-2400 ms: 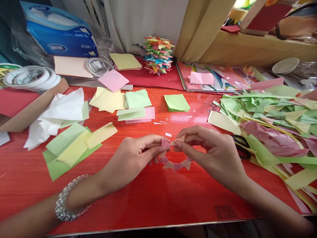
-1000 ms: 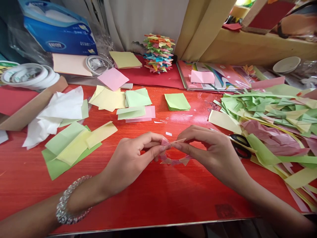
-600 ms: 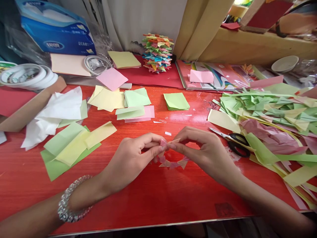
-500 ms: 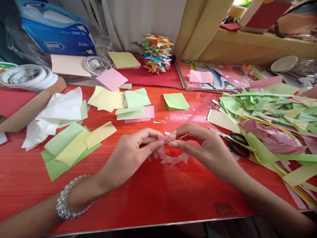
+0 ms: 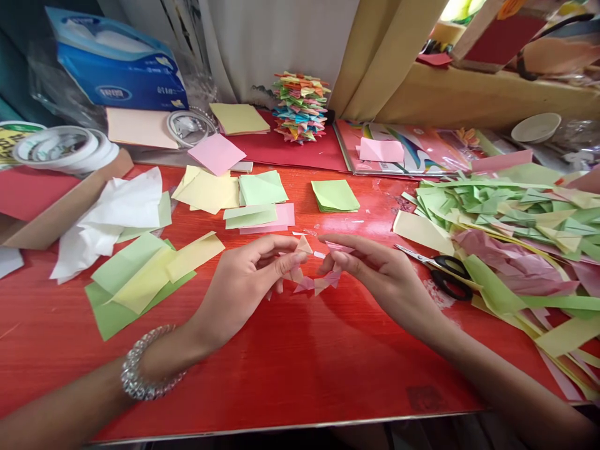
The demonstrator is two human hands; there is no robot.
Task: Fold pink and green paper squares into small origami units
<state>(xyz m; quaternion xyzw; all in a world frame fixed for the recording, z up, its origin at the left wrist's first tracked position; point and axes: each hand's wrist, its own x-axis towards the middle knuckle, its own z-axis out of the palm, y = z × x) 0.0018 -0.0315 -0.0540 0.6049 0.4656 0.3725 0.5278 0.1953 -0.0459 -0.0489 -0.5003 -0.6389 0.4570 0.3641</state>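
Note:
A curved chain (image 5: 320, 285) of folded pink and peach paper pieces hangs between my two hands above the red table. My left hand (image 5: 244, 284) pinches it between thumb and fingers, and a peach triangular piece (image 5: 304, 244) pokes up past the fingertips. On the other side, my right hand (image 5: 382, 272) is closed on the chain with thumb and forefinger, where a pink folded piece (image 5: 339, 247) shows. A small gap separates the fingertips of both hands. Parts of the chain are hidden behind the fingers.
Black-handled scissors (image 5: 450, 275) lie right of my right hand, beside a heap of folded green pieces (image 5: 506, 206). Green paper squares (image 5: 334, 195) sit ahead. Cut papers (image 5: 140, 278) lie left. A colourful folded-paper tower (image 5: 300, 107) stands at the back.
My hands, whose fingertips met at the chain before, are now slightly apart. The chain has turned: a peach piece now shows at my left fingertips and a pink one at my right.

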